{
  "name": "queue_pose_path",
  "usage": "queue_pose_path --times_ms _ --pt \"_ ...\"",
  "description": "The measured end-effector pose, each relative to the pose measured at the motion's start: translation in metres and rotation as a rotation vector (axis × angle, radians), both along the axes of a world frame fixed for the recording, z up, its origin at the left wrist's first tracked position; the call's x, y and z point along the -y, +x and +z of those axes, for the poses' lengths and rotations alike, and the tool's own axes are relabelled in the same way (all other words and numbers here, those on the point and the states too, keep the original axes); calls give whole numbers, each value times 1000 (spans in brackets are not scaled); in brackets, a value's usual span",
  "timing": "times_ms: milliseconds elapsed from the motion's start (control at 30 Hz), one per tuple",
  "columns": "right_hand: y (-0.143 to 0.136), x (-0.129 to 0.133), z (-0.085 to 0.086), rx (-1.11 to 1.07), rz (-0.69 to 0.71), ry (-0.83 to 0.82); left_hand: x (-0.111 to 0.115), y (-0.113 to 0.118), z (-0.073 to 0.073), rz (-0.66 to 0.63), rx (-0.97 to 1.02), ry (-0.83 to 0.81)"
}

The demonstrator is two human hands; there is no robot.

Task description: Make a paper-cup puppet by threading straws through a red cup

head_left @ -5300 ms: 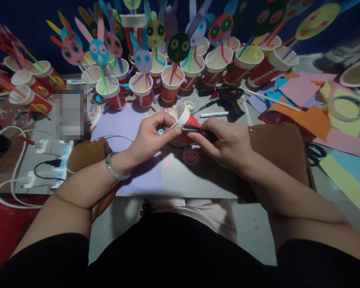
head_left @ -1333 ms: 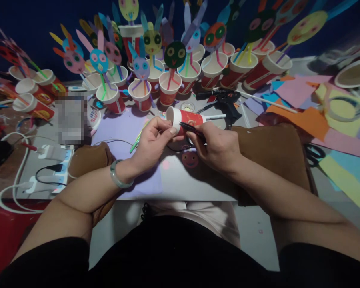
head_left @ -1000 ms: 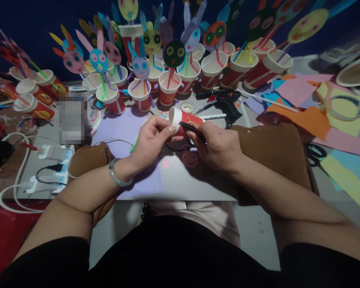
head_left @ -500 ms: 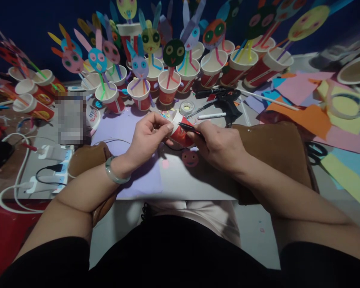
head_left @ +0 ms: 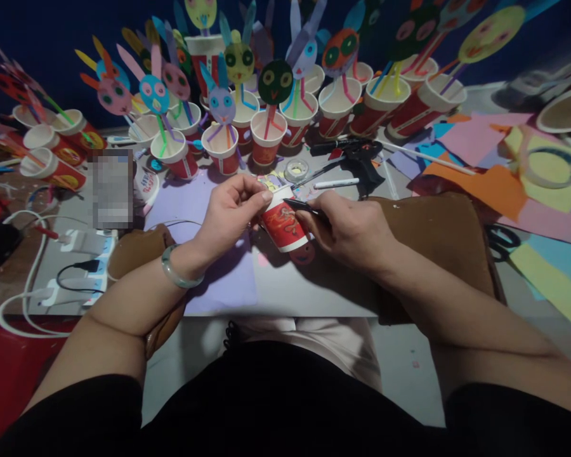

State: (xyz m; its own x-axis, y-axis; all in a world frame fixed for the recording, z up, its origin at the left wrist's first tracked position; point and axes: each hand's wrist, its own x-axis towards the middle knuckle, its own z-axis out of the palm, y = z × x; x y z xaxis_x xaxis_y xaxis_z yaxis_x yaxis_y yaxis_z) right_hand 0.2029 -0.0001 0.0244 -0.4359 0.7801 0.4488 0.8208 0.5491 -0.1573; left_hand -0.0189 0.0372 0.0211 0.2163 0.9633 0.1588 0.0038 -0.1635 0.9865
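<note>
The red paper cup with a white rim and printed figure [head_left: 287,223] is tilted between the two hands over the middle of the grey table [head_left: 333,289], its mouth toward the far edge; whether its base touches the surface cannot be told. The left hand [head_left: 235,219] pinches the rim between thumb and fingers. The right hand [head_left: 356,231] is closed around a slim black pointed tool [head_left: 301,205], the tip at the cup's wall just below the rim. A pink paper disc [head_left: 303,255] lies partly hidden by the cup's base. A purple paper sheet [head_left: 228,276] reaches the near edge, partly under the left forearm. Beyond the cup are a clear tape roll [head_left: 296,170], a white pen [head_left: 337,183] and a black glue gun [head_left: 368,166]. A brown cushion [head_left: 440,254] sits under the right forearm, with black scissors handles [head_left: 503,243] just beside it. A white power strip [head_left: 99,263] lies toward the near left corner. Toward the far edge stand red and white cups [head_left: 268,151], many bearing coloured paper faces on straws; loose coloured paper [head_left: 478,184] covers the right side.
</note>
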Motion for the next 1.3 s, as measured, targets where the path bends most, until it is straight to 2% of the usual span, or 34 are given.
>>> queue_pose_path --times_ms 133,467,800,1000,1300 --pt "2 -1 0 -78 50 19 -2 -2 3 -38 7 -40" --pt "9 -4 8 -213 100 -211 -5 -5 8 -140 8 -131" --pt "18 -12 15 -252 380 -179 -5 -8 20 -330 41 -277" --pt "17 -12 18 -220 390 -286 -5 -9 21 -370 32 -315" --pt "17 -13 20 -182 356 -362 -7 -9 17 -402 10 -338"
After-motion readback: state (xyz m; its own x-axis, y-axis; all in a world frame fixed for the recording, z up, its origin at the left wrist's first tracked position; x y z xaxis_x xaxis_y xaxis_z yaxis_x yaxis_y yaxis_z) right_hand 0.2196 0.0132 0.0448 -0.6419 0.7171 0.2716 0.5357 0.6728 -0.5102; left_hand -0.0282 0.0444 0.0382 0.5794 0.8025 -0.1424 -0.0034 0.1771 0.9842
